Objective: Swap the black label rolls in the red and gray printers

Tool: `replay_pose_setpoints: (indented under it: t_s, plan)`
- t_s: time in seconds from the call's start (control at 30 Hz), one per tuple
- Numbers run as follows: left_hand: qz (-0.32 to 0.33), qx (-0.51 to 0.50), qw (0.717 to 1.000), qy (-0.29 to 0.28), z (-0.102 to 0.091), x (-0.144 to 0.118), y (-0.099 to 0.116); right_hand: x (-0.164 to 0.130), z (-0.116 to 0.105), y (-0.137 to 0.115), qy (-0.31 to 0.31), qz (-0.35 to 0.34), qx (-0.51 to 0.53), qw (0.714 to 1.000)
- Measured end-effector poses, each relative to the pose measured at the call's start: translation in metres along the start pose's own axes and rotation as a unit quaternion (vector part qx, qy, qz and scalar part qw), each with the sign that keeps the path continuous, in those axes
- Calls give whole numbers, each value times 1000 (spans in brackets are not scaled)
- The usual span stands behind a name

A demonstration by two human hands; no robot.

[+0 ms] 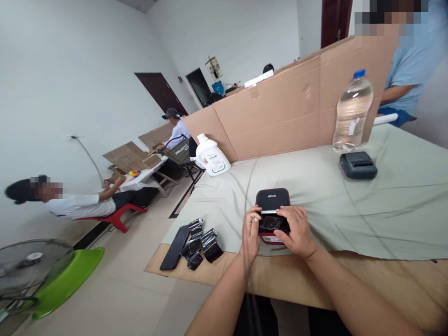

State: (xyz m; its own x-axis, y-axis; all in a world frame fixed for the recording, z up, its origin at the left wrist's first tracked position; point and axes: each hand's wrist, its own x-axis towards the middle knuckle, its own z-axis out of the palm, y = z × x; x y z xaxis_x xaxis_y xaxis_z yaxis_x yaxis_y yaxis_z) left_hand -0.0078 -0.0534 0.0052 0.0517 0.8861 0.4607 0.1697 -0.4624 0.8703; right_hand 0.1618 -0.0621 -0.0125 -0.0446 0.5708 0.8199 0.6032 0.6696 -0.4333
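Your left hand (250, 233) and right hand (297, 229) gripped the open red label printer (272, 201) near the desk (350, 275) edge, fingers curled around the black roll (271, 223) in its bay. The printer could have slid off, since the loose cloth (385, 205) offered little grip. Spare rolls (201, 242) and a phone (175, 247) lay just left, apart.
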Motion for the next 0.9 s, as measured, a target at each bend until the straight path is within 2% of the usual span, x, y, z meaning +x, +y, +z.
replay_pose_setpoints:
  t_s: [0.13,0.23,0.37,0.5,0.6,0.73,0.83,0.9]
  plan:
    - [-40,-57,997,24,1,4,2,2,-3,4,21,6,58,998]
    - [-99,-143,984,37,0,6,3,2,-4,9,63,44,93,993]
    - [-158,-283,946,19,-6,7,2,-2,3,20,94,130,115,980]
    - [-160,-325,932,22,-11,7,-1,-6,13,32,103,275,107,950]
    - [-158,-341,926,29,-14,8,-4,-5,14,36,36,362,61,929]
    - [-166,-351,920,50,-17,12,-11,-1,9,35,-80,404,-2,911]
    - [-214,-297,927,80,-17,11,-20,0,7,34,-119,415,-15,902]
    - [-268,-259,927,46,-14,7,-26,-1,9,35,-116,410,-12,904]
